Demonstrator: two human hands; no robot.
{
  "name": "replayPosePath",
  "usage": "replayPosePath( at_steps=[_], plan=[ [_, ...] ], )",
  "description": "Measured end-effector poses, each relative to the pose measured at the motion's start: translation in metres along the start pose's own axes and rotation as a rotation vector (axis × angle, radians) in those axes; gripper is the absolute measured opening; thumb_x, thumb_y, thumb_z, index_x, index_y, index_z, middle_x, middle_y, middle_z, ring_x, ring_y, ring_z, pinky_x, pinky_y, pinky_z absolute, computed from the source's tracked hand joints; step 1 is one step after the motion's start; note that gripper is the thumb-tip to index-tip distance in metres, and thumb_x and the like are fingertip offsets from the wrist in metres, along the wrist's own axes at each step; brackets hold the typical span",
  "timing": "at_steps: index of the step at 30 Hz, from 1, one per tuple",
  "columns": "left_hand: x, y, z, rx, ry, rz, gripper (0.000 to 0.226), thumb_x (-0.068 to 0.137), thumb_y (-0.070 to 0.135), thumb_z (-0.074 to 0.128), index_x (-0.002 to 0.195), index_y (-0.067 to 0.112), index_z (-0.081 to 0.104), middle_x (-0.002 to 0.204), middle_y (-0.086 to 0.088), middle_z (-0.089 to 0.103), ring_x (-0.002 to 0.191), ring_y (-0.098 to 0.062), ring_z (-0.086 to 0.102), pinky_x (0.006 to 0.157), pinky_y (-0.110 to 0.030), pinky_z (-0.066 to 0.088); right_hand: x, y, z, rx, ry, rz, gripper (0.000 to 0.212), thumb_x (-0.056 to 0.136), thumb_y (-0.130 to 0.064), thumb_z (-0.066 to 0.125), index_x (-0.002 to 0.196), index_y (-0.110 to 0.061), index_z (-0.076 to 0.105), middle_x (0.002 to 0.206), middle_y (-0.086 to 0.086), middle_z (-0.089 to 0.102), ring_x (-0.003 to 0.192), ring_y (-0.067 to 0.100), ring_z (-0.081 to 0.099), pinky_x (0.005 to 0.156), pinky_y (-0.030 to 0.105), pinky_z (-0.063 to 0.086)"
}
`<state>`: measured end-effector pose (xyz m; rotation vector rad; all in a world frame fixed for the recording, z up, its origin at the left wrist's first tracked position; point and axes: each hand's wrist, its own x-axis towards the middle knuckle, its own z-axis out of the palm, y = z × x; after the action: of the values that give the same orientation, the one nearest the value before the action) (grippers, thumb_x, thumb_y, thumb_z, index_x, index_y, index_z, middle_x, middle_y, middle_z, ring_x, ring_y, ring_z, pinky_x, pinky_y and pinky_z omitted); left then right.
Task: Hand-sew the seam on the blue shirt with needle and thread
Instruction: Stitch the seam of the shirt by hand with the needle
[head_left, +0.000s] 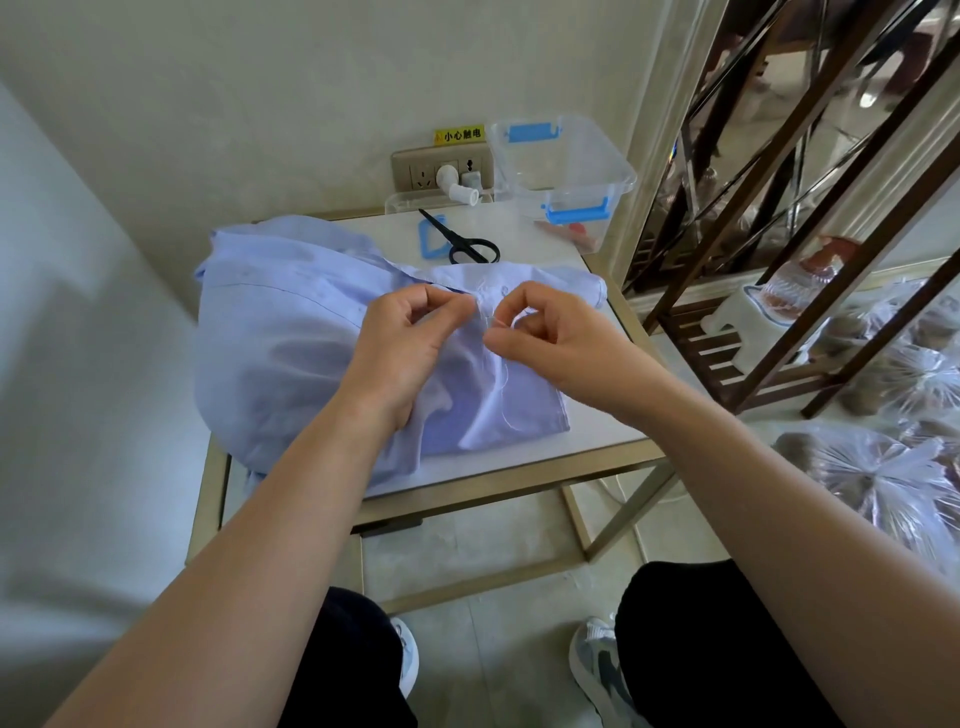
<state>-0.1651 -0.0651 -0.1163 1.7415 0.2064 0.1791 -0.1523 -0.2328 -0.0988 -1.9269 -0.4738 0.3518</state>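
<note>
A pale blue shirt (280, 332) lies bunched on a small white table (597, 431). My left hand (410, 343) pinches a fold of the shirt's edge between thumb and fingertips. Right beside it, my right hand (545, 332) has its fingers curled and pinches a thin white thread (498, 374), which loops over the cloth and trails down toward me. The needle is too small to make out.
Black scissors (462, 240) and a blue plastic frame (432, 239) lie behind the shirt. A clear plastic box (566, 166) with blue clips stands at the back right by a wall socket (441, 169). A brown shelf rack (779, 260) and plastic bags (883, 467) stand to the right.
</note>
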Motion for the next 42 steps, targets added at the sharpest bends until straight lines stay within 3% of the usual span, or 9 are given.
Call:
replayPosePath(
  at_steps=[4,10,19,26,29,33,35,37,42],
  plan=[
    [0.000,0.001,0.002,-0.010,-0.011,-0.007,0.012,0.091,0.018,0.066,0.085,0.009,0.071,0.076,0.006,0.065,0.069,0.001,0.055,0.067,-0.008,0.043,0.004,0.007,0.007,-0.136,0.201,-0.109,0.021,0.082,-0.024,0.078,0.082,-0.012,0.061,0.044,-0.013,0.030,0.044,0.008,0.029,0.048,0.016,0.024],
    [-0.002,0.003,0.004,-0.031,-0.020,-0.019,0.015,0.091,0.014,0.065,0.077,0.014,0.070,0.069,0.011,0.065,0.062,0.005,0.055,0.063,-0.008,0.042,0.007,0.011,0.011,-0.242,0.326,-0.154,0.022,0.080,-0.028,0.079,0.081,-0.013,0.064,0.048,-0.011,0.030,0.047,0.008,0.033,0.051,0.020,0.025],
    [-0.004,0.004,0.003,-0.050,-0.039,-0.016,0.011,0.089,0.012,0.067,0.079,0.010,0.071,0.075,0.006,0.068,0.068,0.002,0.059,0.068,-0.008,0.044,0.009,0.010,0.012,-0.256,0.313,-0.121,0.015,0.085,-0.022,0.073,0.076,-0.018,0.062,0.039,-0.013,0.034,0.044,0.007,0.035,0.048,0.016,0.026],
    [-0.002,0.003,0.002,-0.002,0.020,-0.041,0.017,0.091,0.019,0.067,0.074,0.016,0.068,0.063,0.010,0.058,0.056,0.004,0.048,0.057,-0.005,0.039,0.005,0.004,0.001,-0.186,0.280,-0.116,0.017,0.084,-0.017,0.075,0.072,-0.010,0.065,0.039,-0.012,0.027,0.042,0.008,0.028,0.047,0.013,0.024],
    [-0.001,0.004,0.001,0.025,0.042,-0.049,0.022,0.091,0.021,0.066,0.069,0.019,0.065,0.045,0.019,0.046,0.048,0.004,0.042,0.050,-0.005,0.034,-0.001,-0.004,-0.007,-0.136,0.065,-0.067,0.015,0.083,-0.015,0.077,0.073,-0.009,0.067,0.046,-0.012,0.032,0.044,0.006,0.027,0.048,0.013,0.024],
    [0.000,0.003,0.001,0.045,0.082,-0.055,0.024,0.090,0.023,0.068,0.066,0.021,0.065,0.045,0.017,0.039,0.046,0.000,0.037,0.045,-0.008,0.030,-0.012,-0.011,-0.018,-0.275,-0.736,0.101,0.010,0.081,-0.011,0.078,0.075,-0.014,0.071,0.047,-0.012,0.038,0.046,0.005,0.031,0.050,0.015,0.024],
    [0.000,0.003,0.001,0.049,0.083,-0.061,0.024,0.090,0.024,0.068,0.066,0.021,0.064,0.044,0.017,0.036,0.045,-0.001,0.035,0.042,-0.008,0.029,-0.016,-0.010,-0.018,-0.388,-0.930,0.167,0.007,0.080,-0.013,0.079,0.079,-0.011,0.072,0.047,-0.013,0.039,0.045,0.005,0.032,0.050,0.013,0.025],
    [0.000,0.003,0.000,0.034,0.078,-0.052,0.024,0.090,0.022,0.068,0.066,0.020,0.065,0.043,0.017,0.037,0.045,0.000,0.036,0.044,-0.007,0.029,-0.014,-0.006,-0.017,-0.439,-0.802,0.148,0.009,0.080,-0.018,0.080,0.084,-0.013,0.074,0.048,-0.012,0.031,0.045,0.007,0.027,0.049,0.018,0.021],
    [-0.001,0.003,0.002,0.031,0.056,-0.021,0.020,0.090,0.022,0.068,0.070,0.019,0.067,0.048,0.019,0.050,0.051,0.005,0.045,0.054,-0.005,0.035,0.002,0.003,-0.008,-0.149,0.036,0.021,0.016,0.080,-0.025,0.080,0.083,-0.012,0.070,0.047,-0.010,0.028,0.045,0.007,0.024,0.048,0.021,0.020]
  ],
)
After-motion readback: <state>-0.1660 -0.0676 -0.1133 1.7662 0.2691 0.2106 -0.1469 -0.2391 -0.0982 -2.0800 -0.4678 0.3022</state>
